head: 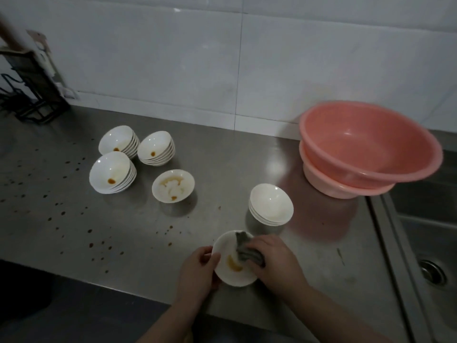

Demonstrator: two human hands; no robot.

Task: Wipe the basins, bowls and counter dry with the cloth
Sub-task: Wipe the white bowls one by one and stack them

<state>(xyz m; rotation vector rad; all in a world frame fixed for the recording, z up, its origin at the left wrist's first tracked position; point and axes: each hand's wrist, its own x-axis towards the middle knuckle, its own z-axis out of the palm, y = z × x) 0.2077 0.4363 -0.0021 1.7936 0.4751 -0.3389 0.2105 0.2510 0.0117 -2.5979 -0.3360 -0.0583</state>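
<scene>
At far left a dark wire rack (29, 90) stands against the tiled wall, at the back of a steel surface (321, 256) speckled with brown droplets (61, 211). Next come three stacks of white bowls (128, 159), close together, each top bowl holding a small brown pool, probably set aside here as the ones not yet wiped. Just to their right sits a single bowl (173, 185) smeared with brown liquid.

Near the front edge, the left hand (197, 271) grips the rim of the bowl being wiped (228, 268), fingers curled around its left side, seemingly to steady it. A brown streak remains inside. The right hand (274, 258) presses a folded grey cloth (244, 251) into the bowl, fingers curled over the cloth and clamped on it.

Just behind that bowl is a short stack of clean-looking bowls (270, 204), likely the finished pile, kept apart from the stained ones. Further right, two pink basins (366, 149) sit nested, the upper one tilted. At far right a sink (430, 256) with its drain is sunk into the steel.
</scene>
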